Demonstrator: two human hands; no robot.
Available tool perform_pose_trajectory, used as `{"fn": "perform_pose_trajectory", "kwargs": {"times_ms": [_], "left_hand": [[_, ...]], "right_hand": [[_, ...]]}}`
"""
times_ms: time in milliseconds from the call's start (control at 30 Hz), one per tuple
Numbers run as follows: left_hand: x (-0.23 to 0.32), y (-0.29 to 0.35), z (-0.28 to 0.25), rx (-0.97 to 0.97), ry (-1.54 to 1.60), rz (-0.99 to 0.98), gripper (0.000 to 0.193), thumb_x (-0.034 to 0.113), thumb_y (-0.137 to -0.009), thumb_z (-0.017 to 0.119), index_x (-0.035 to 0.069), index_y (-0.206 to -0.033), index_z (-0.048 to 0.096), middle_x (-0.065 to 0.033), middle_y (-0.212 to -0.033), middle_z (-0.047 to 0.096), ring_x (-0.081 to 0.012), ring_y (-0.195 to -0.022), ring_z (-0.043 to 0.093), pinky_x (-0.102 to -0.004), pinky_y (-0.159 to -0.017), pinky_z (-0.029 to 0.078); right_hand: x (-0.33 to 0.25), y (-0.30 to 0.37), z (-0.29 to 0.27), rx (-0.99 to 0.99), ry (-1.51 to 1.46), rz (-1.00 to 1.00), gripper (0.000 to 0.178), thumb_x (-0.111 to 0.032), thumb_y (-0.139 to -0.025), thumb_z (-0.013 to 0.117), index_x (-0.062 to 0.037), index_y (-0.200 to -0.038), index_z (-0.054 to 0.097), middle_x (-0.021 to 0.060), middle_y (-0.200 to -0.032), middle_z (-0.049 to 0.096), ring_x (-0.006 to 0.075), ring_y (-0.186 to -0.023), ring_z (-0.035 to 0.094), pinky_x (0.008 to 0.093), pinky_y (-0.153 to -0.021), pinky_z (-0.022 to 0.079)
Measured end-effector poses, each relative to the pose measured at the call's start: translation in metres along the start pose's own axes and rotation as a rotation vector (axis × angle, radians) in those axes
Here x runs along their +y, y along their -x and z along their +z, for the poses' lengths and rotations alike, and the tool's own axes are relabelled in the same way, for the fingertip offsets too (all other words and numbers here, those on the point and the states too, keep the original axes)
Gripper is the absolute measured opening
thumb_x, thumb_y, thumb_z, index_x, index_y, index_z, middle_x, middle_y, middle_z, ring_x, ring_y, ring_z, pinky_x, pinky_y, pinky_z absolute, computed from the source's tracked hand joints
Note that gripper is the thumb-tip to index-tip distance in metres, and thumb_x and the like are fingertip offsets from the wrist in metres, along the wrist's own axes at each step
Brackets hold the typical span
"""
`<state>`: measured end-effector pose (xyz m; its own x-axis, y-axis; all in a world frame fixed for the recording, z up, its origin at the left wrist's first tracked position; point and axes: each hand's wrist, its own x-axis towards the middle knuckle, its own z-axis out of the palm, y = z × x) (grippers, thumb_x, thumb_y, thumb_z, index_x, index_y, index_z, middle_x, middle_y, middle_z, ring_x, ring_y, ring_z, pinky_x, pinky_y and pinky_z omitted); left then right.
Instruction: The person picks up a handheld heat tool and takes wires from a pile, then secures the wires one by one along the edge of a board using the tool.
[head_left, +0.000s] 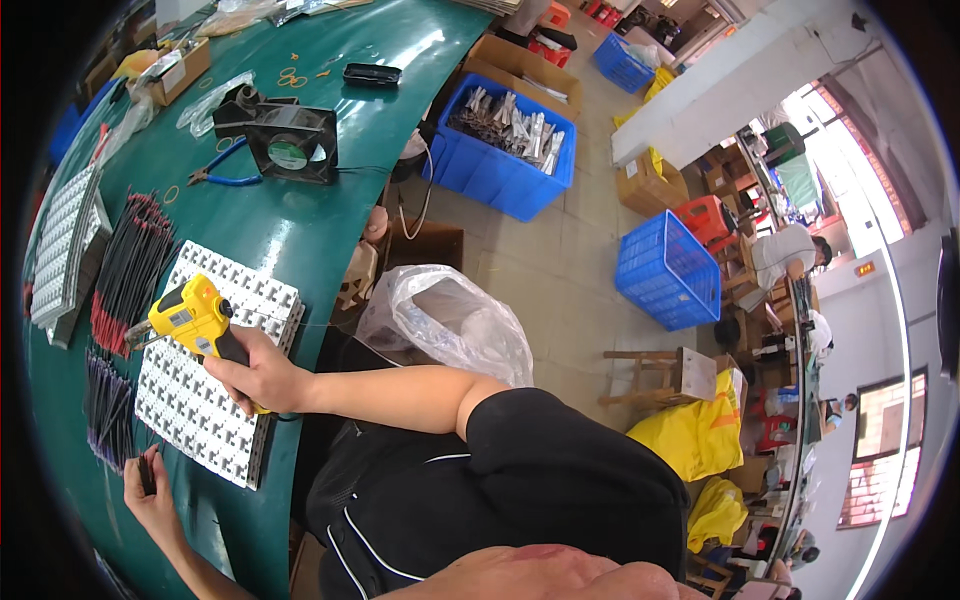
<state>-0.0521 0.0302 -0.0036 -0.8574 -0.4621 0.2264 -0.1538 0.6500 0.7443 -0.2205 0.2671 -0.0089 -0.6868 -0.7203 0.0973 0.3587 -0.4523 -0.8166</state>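
Observation:
My right hand (258, 375) grips the black handle of a yellow pistol-shaped hand tool (190, 318); its tip points left over a stack of white gridded trays (215, 400) holding several small white parts. My left hand (150, 492) pinches a few thin black wires (147, 470) near the trays' lower left corner. A bundle of dark wires (105, 405) lies left of the trays. Black wires with red ends (130, 270) lie above that bundle.
On the green table (330, 230) stand a black square fan (292, 143), blue-handled pliers (225, 175) and more white trays (65, 245). A clear plastic bag (445, 320) hangs at the table edge. Blue crates (505, 180) (665, 270) stand on the floor; other people sit at the far right.

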Motion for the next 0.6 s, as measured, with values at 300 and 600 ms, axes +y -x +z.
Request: {"fn": "perform_pose_trajectory", "kwargs": {"times_ms": [300,600], "left_hand": [[-0.008,0.004,0.006,0.055,-0.002,-0.023,0.009,-0.002,-0.087,0.054,-0.007,-0.081,0.049,-0.0062,-0.082,0.054,-0.0097,-0.076,0.048,-0.0213,-0.071,0.04],[0.003,0.008,0.001,0.19,-0.088,-0.118,0.009,0.006,-0.081,0.062,-0.003,-0.083,0.06,-0.0018,-0.069,0.05,-0.0081,-0.064,0.046,-0.0223,-0.058,0.037]], "right_hand": [[0.0,0.006,-0.002,0.006,0.118,-0.084,0.019,-0.018,-0.089,0.052,-0.0007,-0.095,0.047,-0.0001,-0.057,0.048,0.0056,-0.042,0.047,0.021,-0.038,0.039],[0.031,0.005,-0.006,0.02,0.1,0.023,0.009,-0.015,-0.092,0.05,-0.0086,-0.085,0.05,-0.0037,-0.061,0.048,0.0048,-0.047,0.045,0.0217,-0.042,0.039]]}}
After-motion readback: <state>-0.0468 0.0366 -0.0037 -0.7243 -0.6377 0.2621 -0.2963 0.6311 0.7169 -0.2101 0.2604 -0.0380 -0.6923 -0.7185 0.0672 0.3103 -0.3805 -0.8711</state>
